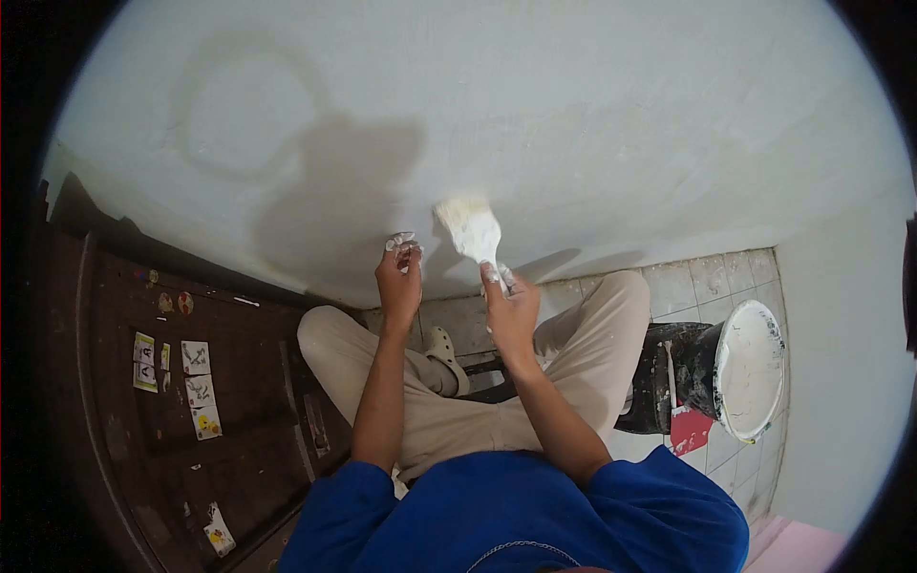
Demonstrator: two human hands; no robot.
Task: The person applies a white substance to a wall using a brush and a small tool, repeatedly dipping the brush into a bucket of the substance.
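My right hand (512,307) is wrapped round the handle of a wide paintbrush (471,229), both smeared with white paint. The bristles point up and to the left and lie against or very near the pale wall (573,143). To the left of the brush, my left hand (400,272) is raised near the wall with its fingers curled in and white paint on the fingertips. Whether anything is inside those fingers is too small to make out.
At the right stands a black bucket (699,368) with a white-coated round top (751,371), beside a red scraper (690,430). A dark wooden door (258,401) with stickers is at the left. Grey tiles (712,277) run along the wall's foot.
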